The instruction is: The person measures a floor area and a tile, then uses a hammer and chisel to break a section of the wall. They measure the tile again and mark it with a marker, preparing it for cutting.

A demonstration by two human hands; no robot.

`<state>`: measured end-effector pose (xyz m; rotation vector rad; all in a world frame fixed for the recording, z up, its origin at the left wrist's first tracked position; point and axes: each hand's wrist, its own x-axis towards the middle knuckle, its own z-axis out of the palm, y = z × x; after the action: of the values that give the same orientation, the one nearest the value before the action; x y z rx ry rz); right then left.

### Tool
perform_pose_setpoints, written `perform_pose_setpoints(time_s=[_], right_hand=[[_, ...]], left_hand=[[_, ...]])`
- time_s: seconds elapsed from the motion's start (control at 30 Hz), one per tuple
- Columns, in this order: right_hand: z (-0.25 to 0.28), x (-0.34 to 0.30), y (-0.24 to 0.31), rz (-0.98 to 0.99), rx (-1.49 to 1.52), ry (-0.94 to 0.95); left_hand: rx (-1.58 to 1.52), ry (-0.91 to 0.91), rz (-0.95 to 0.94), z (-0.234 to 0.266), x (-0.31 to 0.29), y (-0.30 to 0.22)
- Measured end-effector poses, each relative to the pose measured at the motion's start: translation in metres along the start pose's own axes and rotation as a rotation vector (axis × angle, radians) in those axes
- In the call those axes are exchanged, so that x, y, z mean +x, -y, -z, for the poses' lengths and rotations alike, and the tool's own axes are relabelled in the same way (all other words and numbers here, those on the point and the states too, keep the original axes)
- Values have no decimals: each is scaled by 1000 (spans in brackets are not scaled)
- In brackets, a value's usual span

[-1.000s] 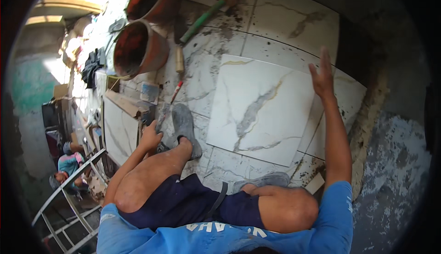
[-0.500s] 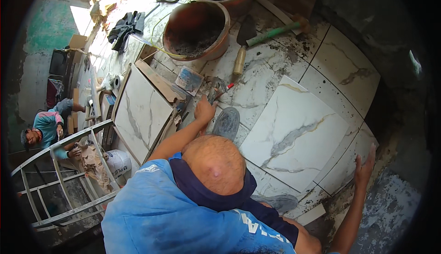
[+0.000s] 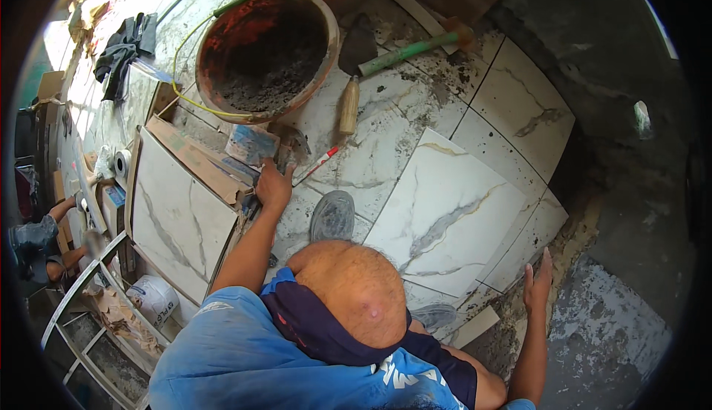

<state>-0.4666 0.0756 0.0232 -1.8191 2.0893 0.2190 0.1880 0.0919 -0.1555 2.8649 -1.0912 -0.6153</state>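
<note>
My left hand (image 3: 274,187) reaches over the floor beside a grey, dirt-coated metal tool (image 3: 294,140), whose exact kind I cannot make out. Thumb and forefinger stand apart at its near end, and no firm grip shows. To the right of these fingers lies a red and white marker (image 3: 320,164). My right hand (image 3: 538,285) is open and holds nothing, fingers stretched out, past the right corner of the tiles. Between my hands a large white, grey-veined tile (image 3: 449,210) rests on the tiled floor at an angle to the joints.
Mortar-filled tubs (image 3: 326,47) stand ahead. Nearby lie a wooden-handled trowel (image 3: 348,106) and a green-handled hammer (image 3: 408,54). Tiles in an opened carton (image 3: 178,206) stand on my left, with a metal ladder (image 3: 81,291) beyond. Another person's legs (image 3: 44,247) show at far left.
The view has shifted and come closer. My left hand has moved left, away from the marker, with its thumb and forefinger now apart. My right hand remains open, lower beside the tiles.
</note>
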Motion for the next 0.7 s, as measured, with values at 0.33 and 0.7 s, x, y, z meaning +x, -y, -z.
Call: perform_pose_setpoints(time_s=[0.33,0.7], right_hand=[[-6,25,38,10,-24,6],[-31,23,-4,120,-112,253]], left_hand=[[-49,-129,-201,-20,9,20],[-317,303,-430,31,-138,47]])
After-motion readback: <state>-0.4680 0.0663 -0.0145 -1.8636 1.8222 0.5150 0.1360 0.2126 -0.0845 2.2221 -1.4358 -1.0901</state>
